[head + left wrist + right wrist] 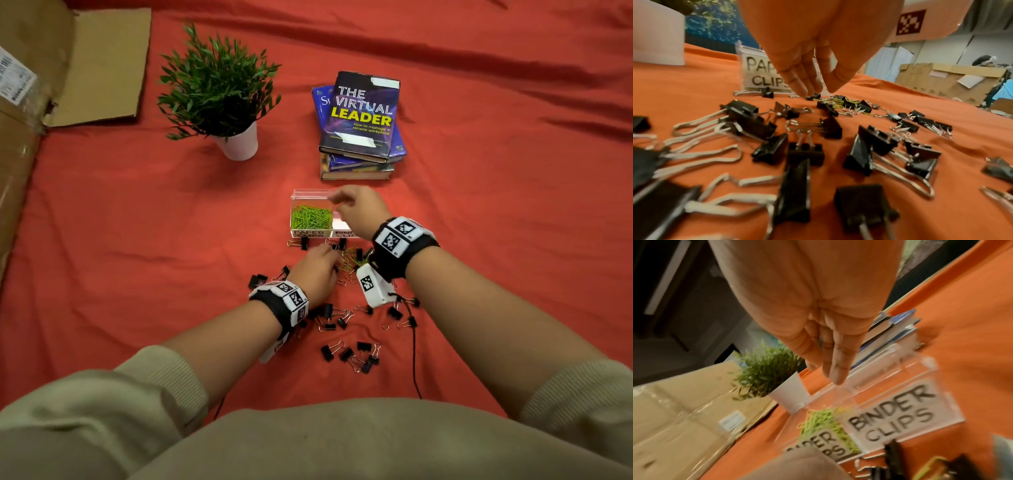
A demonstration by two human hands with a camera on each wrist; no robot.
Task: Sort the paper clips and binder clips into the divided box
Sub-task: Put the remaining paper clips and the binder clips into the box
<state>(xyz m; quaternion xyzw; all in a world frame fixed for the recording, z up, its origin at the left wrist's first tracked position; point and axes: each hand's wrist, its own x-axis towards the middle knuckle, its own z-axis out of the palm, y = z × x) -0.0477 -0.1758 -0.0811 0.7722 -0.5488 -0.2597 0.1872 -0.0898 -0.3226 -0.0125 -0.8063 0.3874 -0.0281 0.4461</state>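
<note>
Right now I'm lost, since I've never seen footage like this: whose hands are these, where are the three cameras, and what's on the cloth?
No robot: a person wears one camera on the head and one on each wrist. The left hand reaches its fingertips down among black binder clips scattered on the red cloth. The right hand hovers over the clear divided box, fingers straight; I see nothing held. Green paper clips fill one compartment. A potted plant and books sit behind.
</note>
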